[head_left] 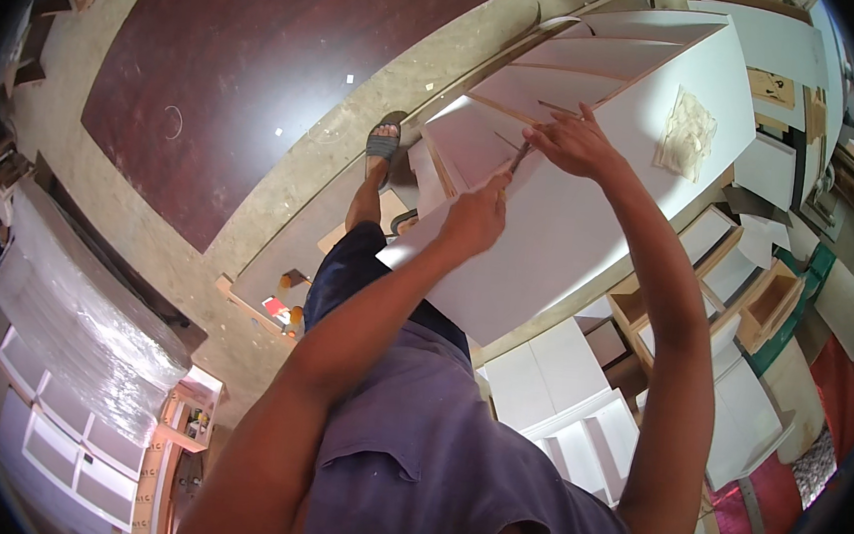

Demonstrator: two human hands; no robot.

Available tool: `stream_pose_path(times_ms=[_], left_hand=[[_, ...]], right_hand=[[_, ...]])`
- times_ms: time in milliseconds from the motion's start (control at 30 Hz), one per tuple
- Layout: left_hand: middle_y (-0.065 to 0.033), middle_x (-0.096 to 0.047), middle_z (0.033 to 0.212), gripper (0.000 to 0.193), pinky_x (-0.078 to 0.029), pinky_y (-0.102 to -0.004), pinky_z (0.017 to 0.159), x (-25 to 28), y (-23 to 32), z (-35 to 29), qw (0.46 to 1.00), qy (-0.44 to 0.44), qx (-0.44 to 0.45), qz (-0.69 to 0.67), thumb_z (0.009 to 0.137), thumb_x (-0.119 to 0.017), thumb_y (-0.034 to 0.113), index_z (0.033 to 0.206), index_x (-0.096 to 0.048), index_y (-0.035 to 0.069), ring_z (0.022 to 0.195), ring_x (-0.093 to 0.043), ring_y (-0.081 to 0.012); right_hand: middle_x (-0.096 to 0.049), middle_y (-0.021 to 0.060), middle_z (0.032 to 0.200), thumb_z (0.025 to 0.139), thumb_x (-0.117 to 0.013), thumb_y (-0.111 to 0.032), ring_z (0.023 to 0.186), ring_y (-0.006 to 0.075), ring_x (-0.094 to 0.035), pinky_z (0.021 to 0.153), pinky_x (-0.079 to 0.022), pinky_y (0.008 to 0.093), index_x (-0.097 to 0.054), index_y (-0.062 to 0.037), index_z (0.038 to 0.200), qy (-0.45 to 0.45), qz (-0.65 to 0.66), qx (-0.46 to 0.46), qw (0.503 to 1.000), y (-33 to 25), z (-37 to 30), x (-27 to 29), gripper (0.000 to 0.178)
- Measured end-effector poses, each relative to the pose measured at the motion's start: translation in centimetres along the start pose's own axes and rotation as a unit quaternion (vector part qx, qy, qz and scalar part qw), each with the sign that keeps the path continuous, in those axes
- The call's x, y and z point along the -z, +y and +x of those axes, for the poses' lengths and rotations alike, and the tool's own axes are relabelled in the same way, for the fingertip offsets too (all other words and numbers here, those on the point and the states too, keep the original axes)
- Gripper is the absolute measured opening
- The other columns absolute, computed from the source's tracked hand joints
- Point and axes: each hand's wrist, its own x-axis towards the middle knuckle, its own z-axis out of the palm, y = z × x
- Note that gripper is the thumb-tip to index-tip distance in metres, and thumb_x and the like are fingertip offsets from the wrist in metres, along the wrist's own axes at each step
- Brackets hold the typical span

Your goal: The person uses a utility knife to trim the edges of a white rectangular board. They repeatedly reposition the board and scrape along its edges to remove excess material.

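Observation:
A white cabinet (559, 247) with open shelf compartments lies before me, its broad flat side facing up. My left hand (476, 219) is closed round one end of a thin dark tool (520, 157), which slants across the cabinet's front edge. At the tool's far end is my right hand (575, 144), thumb against it and other fingers partly stretched over the panel. Whether the tool is a file or a blade is too small to tell. A crumpled cream cloth (686, 135) rests on the white panel beyond my right hand.
A dark red board (262, 63) covers much of the floor at the far left. Plastic-wrapped goods (93, 301) stand at left. White panels (549, 372) and wooden drawer boxes (771, 304) crowd the right. A low wooden-edged platform (272, 265) lies near my sandalled foot (382, 145).

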Motion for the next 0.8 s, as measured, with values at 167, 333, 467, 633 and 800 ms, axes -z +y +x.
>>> stream_pose_path(times_ms=[167,333,467,633,800], left_hand=[[-0.0269,-0.066,0.097,0.035,-0.049,-0.0530,0.084,-0.4,0.5,-0.5,0.999,0.018,-0.033,0.000,0.097,-0.046,0.018,0.131,-0.051,0.009,0.091,-0.064,-0.0448],[-0.0282,-0.067,0.088,0.035,-0.050,-0.0545,0.081,-1.1,-0.8,0.7,0.999,0.037,-0.016,0.024,0.097,-0.047,0.018,0.130,-0.051,0.008,0.086,-0.065,-0.0457],[-0.0286,-0.066,0.085,0.034,-0.051,-0.0542,0.078,0.4,1.6,-1.6,0.999,0.020,-0.017,0.022,0.097,-0.046,0.018,0.129,-0.051,0.008,0.083,-0.065,-0.0456],[-0.0281,-0.066,0.084,0.035,-0.051,-0.0546,0.077,-0.4,-0.9,-0.2,0.999,0.031,-0.014,0.003,0.097,-0.045,0.018,0.131,-0.050,0.009,0.082,-0.065,-0.0459],[-0.0275,-0.066,0.083,0.036,-0.050,-0.0551,0.077,-0.3,0.5,-3.7,0.998,0.048,-0.045,0.010,0.097,-0.046,0.018,0.131,-0.049,0.010,0.081,-0.065,-0.0464]], right_hand=[[-0.064,0.0180,0.121,0.099,-0.022,-0.061,0.133,0.0351,-0.042,0.116,-0.011,0.0599,-0.074,-0.0109,0.097,-0.036,-0.035,0.012,0.999,-0.7,0.8,1.0,0.072],[-0.065,0.0167,0.119,0.099,-0.024,-0.061,0.133,0.0348,-0.042,0.116,-0.010,0.0605,-0.075,-0.0102,0.097,-0.024,-0.046,0.022,0.998,-0.2,2.2,-1.4,0.072],[-0.066,0.0140,0.119,0.100,-0.025,-0.060,0.134,0.0332,-0.042,0.116,-0.011,0.0605,-0.075,-0.0094,0.096,-0.006,-0.046,0.049,0.998,-1.4,0.0,1.0,0.071],[-0.062,0.0113,0.127,0.101,-0.022,-0.059,0.139,0.0317,-0.037,0.117,-0.007,0.0594,-0.073,-0.0120,0.106,-0.025,-0.071,0.033,0.997,-1.4,2.1,-1.4,0.069],[-0.063,0.0109,0.127,0.101,-0.021,-0.059,0.138,0.0329,-0.039,0.117,-0.005,0.0605,-0.071,-0.0115,0.112,-0.038,-0.051,0.042,0.997,-2.8,0.0,0.6,0.069]])
